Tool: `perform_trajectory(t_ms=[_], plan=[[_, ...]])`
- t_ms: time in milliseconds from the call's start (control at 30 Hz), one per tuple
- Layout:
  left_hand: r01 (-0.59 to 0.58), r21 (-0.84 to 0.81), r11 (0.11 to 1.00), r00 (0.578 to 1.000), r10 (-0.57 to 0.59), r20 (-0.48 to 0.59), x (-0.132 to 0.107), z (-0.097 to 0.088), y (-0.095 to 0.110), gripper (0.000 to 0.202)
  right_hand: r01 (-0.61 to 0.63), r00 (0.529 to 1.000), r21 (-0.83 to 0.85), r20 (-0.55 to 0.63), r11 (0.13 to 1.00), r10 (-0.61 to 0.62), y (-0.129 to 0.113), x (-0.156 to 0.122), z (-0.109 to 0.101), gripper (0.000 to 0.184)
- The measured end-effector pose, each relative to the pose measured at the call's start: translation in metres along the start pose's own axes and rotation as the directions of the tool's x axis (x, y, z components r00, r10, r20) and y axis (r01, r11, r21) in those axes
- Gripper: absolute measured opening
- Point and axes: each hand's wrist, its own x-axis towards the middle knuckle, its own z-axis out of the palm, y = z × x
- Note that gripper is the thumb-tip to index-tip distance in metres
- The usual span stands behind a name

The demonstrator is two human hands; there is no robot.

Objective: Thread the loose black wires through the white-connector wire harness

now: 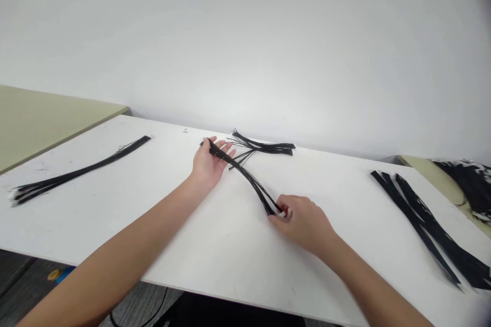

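Note:
A bundle of thin black strips (245,176), like long cable ties, runs slantwise between my two hands on the white table (115,199). My left hand (210,162) lies palm up under the bundle's far end, its fingers stretched out and the thumb over the strips. My right hand (301,220) pinches the bundle's near end with closed fingers. Just behind lies a small loose heap of the same strips (264,147).
A long black bundle (80,169) lies at the table's left. Wider black bundles (425,222) lie at the right. A beige table (42,117) stands to the left, another with a black heap (470,181) at far right. A white wall rises behind.

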Motion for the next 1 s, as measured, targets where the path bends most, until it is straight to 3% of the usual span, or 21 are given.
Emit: perform_trajectory(t_ms=[100, 200, 367, 467, 533, 633, 767, 867, 1000], plan=[[-0.022, 0.052, 0.998, 1.000, 0.022, 0.002, 0.002, 0.000, 0.007, 0.024, -0.034, 0.999, 0.069, -0.017, 0.997, 0.036, 0.011, 0.007, -0.015, 0.015], [-0.031, 0.108, 0.994, 0.999, 0.030, 0.011, 0.004, 0.000, 0.011, 0.023, -0.081, 0.995, 0.308, -0.030, 0.948, 0.095, 0.020, 0.011, -0.025, 0.022], [-0.031, 0.193, 0.981, 0.998, 0.021, 0.056, 0.006, -0.002, 0.011, 0.023, -0.123, 0.984, 0.626, -0.022, 0.770, 0.175, 0.023, 0.015, -0.029, 0.026], [-0.048, 0.251, 0.967, 0.996, 0.026, 0.090, 0.007, -0.004, 0.011, 0.021, -0.118, 0.987, 0.789, 0.028, 0.603, 0.156, 0.023, 0.016, -0.031, 0.027], [-0.060, 0.287, 0.956, 0.993, 0.027, 0.119, 0.006, -0.004, 0.011, 0.018, -0.058, 0.991, 0.879, -0.008, 0.474, 0.135, 0.024, 0.016, -0.031, 0.026], [-0.077, 0.323, 0.943, 0.986, 0.023, 0.167, 0.004, -0.005, 0.011, 0.016, 0.068, 0.980, 0.925, -0.131, 0.375, 0.147, 0.027, 0.018, -0.031, 0.023], [-0.090, 0.346, 0.934, 0.977, 0.016, 0.211, 0.001, -0.004, 0.011, 0.016, 0.186, 0.940, 0.900, -0.280, 0.393, 0.196, 0.030, 0.020, -0.029, 0.022], [-0.091, 0.364, 0.927, 0.975, 0.010, 0.221, 0.000, -0.003, 0.012, 0.017, 0.216, 0.934, 0.904, -0.301, 0.369, 0.191, 0.029, 0.020, -0.028, 0.021], [-0.074, 0.393, 0.916, 0.973, -0.021, 0.232, -0.001, -0.004, 0.013, 0.017, 0.227, 0.939, 0.943, -0.278, 0.245, 0.201, 0.026, 0.020, -0.028, 0.020]])
